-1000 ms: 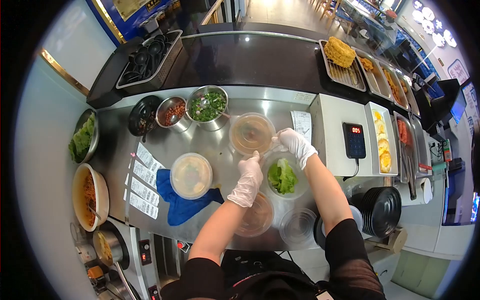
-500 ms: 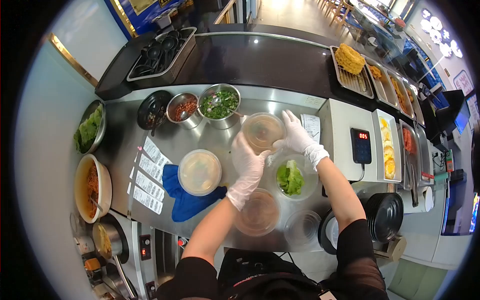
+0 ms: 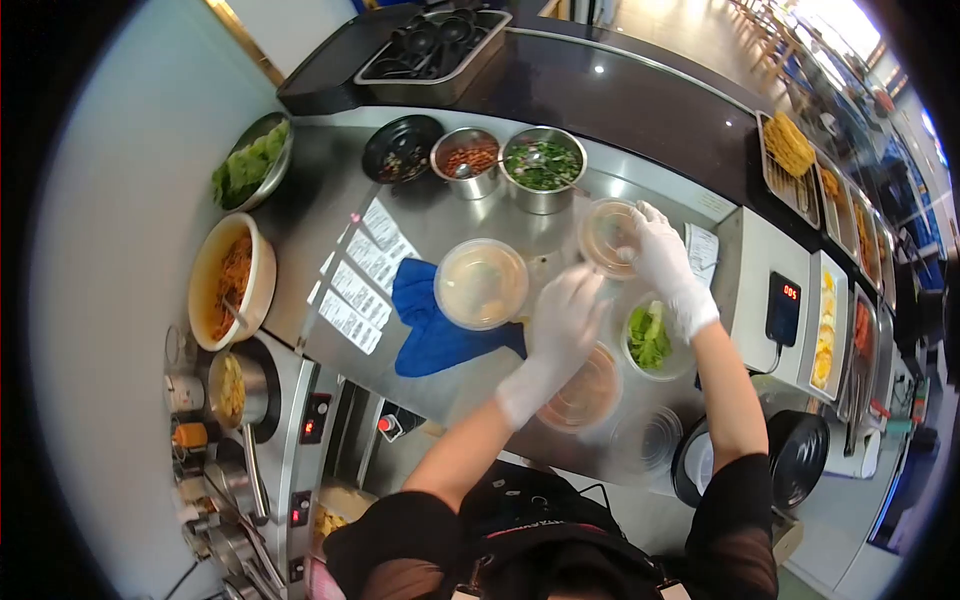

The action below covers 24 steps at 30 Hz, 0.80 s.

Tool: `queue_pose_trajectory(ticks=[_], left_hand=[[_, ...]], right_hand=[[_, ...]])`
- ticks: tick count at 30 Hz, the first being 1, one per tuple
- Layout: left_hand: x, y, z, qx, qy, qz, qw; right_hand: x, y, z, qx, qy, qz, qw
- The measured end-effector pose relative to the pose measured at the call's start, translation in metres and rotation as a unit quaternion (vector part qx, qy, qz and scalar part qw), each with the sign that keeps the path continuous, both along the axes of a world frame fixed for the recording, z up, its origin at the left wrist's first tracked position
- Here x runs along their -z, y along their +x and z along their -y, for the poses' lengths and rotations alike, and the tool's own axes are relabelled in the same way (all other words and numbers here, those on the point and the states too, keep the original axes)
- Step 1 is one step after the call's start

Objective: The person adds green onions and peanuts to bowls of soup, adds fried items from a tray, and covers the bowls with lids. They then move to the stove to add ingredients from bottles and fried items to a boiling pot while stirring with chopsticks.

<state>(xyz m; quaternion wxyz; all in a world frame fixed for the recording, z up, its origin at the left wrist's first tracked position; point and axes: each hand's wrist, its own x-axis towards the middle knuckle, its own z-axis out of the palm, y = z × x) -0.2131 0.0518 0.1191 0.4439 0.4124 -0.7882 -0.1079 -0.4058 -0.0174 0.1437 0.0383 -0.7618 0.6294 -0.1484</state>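
While the right hand (image 3: pixel 664 258) clasps the lidded bowl (image 3: pixel 604 236), the left hand (image 3: pixel 565 322) hovers open, empty

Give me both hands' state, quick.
Left hand: open, holding nothing, motion-blurred.
Right hand: gripping the clear container by its rim.

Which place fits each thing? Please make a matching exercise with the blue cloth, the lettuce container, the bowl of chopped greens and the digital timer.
1. blue cloth
2. lettuce container
3. steel bowl of chopped greens
4. digital timer

A. on the white unit at the right
B. partly under a lidded container
C. close by the right hand
D. at the back of the steel counter

Pairs: 1-B, 2-C, 3-D, 4-A.
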Motion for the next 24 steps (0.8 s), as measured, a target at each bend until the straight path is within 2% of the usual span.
queue_pose_trajectory(ticks=[1, 2, 3, 4, 5, 6, 8, 9, 10, 11, 12, 13, 14, 15, 16, 17, 18, 19, 20, 21, 22, 24], left_hand=[[0.000, 0.032, -0.027, -0.033, -0.045, -0.016, 0.998], [-0.007, 0.069, -0.053, -0.071, -0.037, -0.001, 0.997], [0.006, 0.097, -0.068, -0.124, -0.032, -0.035, 0.991], [0.022, 0.127, -0.075, -0.202, 0.008, 0.005, 0.979], [0.035, 0.151, -0.074, -0.243, 0.014, 0.061, 0.968], [0.048, 0.173, -0.074, -0.281, 0.019, 0.119, 0.952], [0.096, 0.211, -0.077, -0.185, 0.250, 0.142, 0.940], [0.095, 0.210, -0.082, -0.155, 0.291, 0.103, 0.938], [0.119, 0.215, -0.089, -0.123, 0.365, 0.098, 0.918], [0.118, 0.210, -0.100, -0.080, 0.347, 0.145, 0.923], [0.116, 0.204, -0.107, -0.039, 0.329, 0.189, 0.924], [0.114, 0.206, -0.103, -0.033, 0.327, 0.188, 0.926], [0.112, 0.209, -0.099, -0.004, 0.266, 0.157, 0.951], [0.109, 0.212, -0.094, 0.027, 0.205, 0.126, 0.970], [0.094, 0.209, -0.083, -0.035, 0.159, 0.039, 0.986], [0.080, 0.205, -0.075, -0.113, 0.203, -0.036, 0.972], [0.071, 0.201, -0.065, -0.191, 0.244, -0.111, 0.944], [0.067, 0.197, -0.053, -0.180, 0.246, -0.112, 0.946], [0.064, 0.195, -0.041, -0.195, 0.267, -0.169, 0.929], [0.064, 0.196, -0.032, -0.211, 0.287, -0.224, 0.907], [0.065, 0.196, -0.026, -0.206, 0.286, -0.223, 0.909], [0.072, 0.196, -0.019, -0.194, 0.338, -0.239, 0.889]], right_hand=[[-0.024, 0.028, -0.017, 0.014, -0.025, 0.091, 0.995], [-0.038, 0.061, -0.038, 0.020, -0.044, 0.107, 0.993], [-0.054, 0.099, -0.059, 0.022, 0.093, -0.066, 0.993], [-0.048, 0.119, -0.088, -0.160, -0.036, 0.110, 0.980], [-0.017, 0.156, -0.105, -0.193, 0.123, 0.021, 0.973], [-0.062, 0.190, -0.115, -0.208, 0.284, 0.004, 0.936], [0.043, 0.251, -0.130, -0.211, 0.154, 0.027, 0.965], [0.075, 0.267, -0.136, -0.203, 0.150, 0.025, 0.967], [0.098, 0.279, -0.139, -0.102, 0.144, -0.006, 0.984], [0.110, 0.287, -0.139, 0.002, 0.139, -0.035, 0.990], [0.107, 0.283, -0.130, -0.064, 0.207, -0.158, 0.963], [0.105, 0.278, -0.126, -0.053, 0.240, -0.211, 0.946], [0.099, 0.273, -0.123, -0.042, 0.274, -0.262, 0.924], [0.130, 0.269, -0.113, 0.022, 0.277, -0.294, 0.914], [0.160, 0.263, -0.099, 0.090, 0.278, -0.325, 0.899], [0.137, 0.251, -0.087, 0.075, 0.364, -0.323, 0.870], [0.126, 0.243, -0.075, 0.077, 0.397, -0.332, 0.852], [0.121, 0.239, -0.064, 0.144, 0.399, -0.303, 0.853], [0.119, 0.235, -0.053, 0.209, 0.398, -0.273, 0.850], [0.116, 0.226, -0.040, 0.214, 0.388, -0.248, 0.861], [0.114, 0.213, -0.030, 0.218, 0.377, -0.223, 0.872], [0.136, 0.191, -0.013, 0.212, 0.251, -0.240, 0.913]])
